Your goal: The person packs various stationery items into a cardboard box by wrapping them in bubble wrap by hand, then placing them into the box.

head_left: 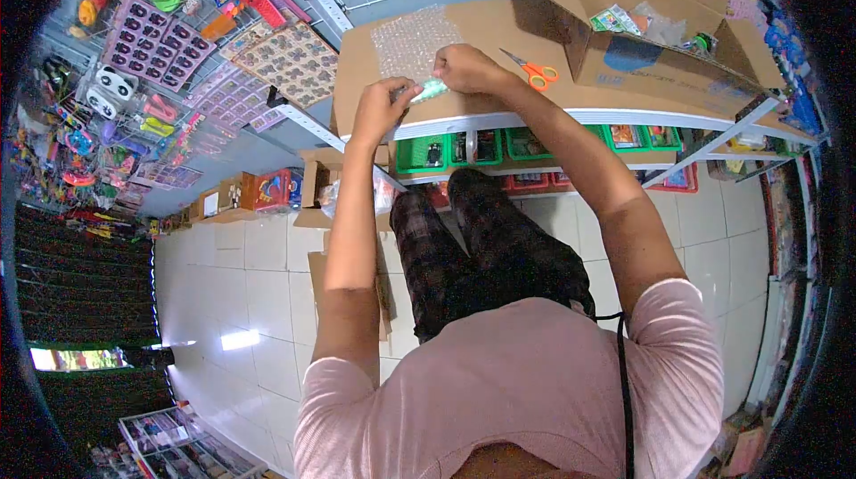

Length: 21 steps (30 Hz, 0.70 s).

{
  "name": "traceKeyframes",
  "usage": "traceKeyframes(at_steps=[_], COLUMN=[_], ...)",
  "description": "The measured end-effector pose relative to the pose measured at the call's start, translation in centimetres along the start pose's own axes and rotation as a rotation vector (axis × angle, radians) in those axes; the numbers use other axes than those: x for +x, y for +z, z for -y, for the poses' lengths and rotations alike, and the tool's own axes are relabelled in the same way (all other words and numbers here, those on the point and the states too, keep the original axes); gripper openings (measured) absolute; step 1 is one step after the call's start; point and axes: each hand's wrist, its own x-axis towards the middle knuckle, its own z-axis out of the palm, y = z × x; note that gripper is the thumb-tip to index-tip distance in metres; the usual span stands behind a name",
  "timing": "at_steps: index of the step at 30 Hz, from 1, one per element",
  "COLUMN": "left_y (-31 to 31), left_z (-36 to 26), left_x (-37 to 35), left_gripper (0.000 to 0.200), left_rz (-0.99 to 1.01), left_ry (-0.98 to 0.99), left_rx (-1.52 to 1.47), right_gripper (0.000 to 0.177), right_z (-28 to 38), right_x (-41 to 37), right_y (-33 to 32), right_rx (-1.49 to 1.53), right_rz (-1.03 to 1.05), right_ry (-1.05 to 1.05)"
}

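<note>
A small mint-green item (430, 90) is held between my two hands above the front edge of the brown tabletop (499, 24). My left hand (387, 105) pinches its left end, and my right hand (462, 68) has closed fingers at its right end. Behind my hands, a sheet of clear bubble wrap (412, 38) lies flat on the table. Scissors with orange handles (537, 74) rest to the right of my right hand, their blades pointing to the back left.
An open cardboard box (655, 73) with packets inside stands on the table at the right. Green baskets (526, 144) sit on the shelf below. Goods hang on a wire rack (169, 78) at the left. Several cardboard boxes stand along the floor.
</note>
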Motion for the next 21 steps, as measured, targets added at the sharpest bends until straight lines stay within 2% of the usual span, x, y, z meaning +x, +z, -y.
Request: traceKeyframes(at_steps=[3,6,7,10,13,15,18,19,21], left_y=[0.0,0.0,0.1,1.1,0.6,0.7,1.0,1.1,0.7], left_z=[0.1,0.1,0.1,1.6,1.0,0.9,1.9,2.2,1.9], left_x=[0.8,1.2,1.3,2.3,1.8,2.0,2.6,2.9,3.1], left_gripper=[0.027,0.026,0.026,0.024,0.021,0.021,0.02,0.02,0.021], left_rz=[0.042,0.031,0.021,-0.137,0.061,0.062,0.108,0.133,0.204], left_ry=[-0.064,-0.032,-0.008,0.455,-0.01,0.0,0.007,0.012,-0.146], left_rx=[0.035,0.027,0.013,-0.021,-0.075,-0.069,-0.109,-0.131,-0.178], right_gripper=[0.018,0.015,0.014,0.019,0.025,0.029,0.031,0.03,0.029], right_z=[0.4,1.9,1.8,1.4,0.9,0.6,0.4,0.2,-0.3], right_x=[-1.2,-2.9,-3.4,-4.3,-4.6,-4.5,-4.1,-3.9,-3.6], right_y=[-0.1,-0.7,-0.4,0.9,1.4,1.6,1.1,1.0,0.5], right_rx=[-0.008,-0.239,-0.293,-0.405,-0.42,-0.415,-0.569,-0.587,-0.624], right_rz=[-0.304,-0.661,-0.609,-0.462,-0.393,-0.417,-0.539,-0.513,-0.461], right_ry=[-0.046,-0.258,-0.315,-0.425,-0.437,-0.461,-0.515,-0.529,-0.554])
